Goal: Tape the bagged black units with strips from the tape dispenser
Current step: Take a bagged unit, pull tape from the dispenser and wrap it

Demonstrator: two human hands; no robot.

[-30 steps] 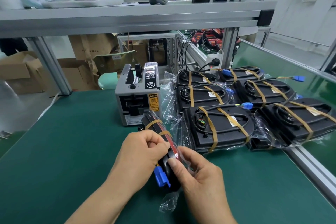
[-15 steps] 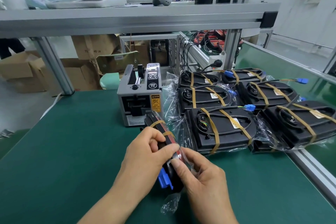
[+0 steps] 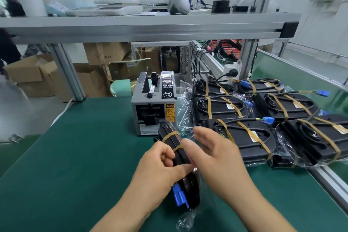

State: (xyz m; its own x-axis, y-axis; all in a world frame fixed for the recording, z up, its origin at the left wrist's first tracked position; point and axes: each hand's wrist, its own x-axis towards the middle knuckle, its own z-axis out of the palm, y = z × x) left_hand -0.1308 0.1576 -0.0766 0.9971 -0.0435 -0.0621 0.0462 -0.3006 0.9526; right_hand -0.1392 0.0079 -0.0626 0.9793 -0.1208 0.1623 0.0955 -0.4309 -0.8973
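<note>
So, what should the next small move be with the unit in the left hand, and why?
Probably lay the held unit beside the taped units on the right: it already carries two tape bands like theirs, the left hand grips it, and the right hand is open.

Bright, even overhead light, flat white; shadows were soft and faint on the green mat (image 3: pixel 75 156). Small glare spots sat on the clear bags (image 3: pixel 185 100), a sheen on the green belt (image 3: pixel 273 66). Right hand (image 3: pixel 220 160) was blurred, fingers (image 3: pixel 203 133) smeared; left hand (image 3: pixel 160 164) and the bagged black unit (image 3: pixel 188 188) it gripped were sharp. Far left edge was smeared, shelf beam (image 3: pixel 150 30) bowed by the wide-angle lens
</note>
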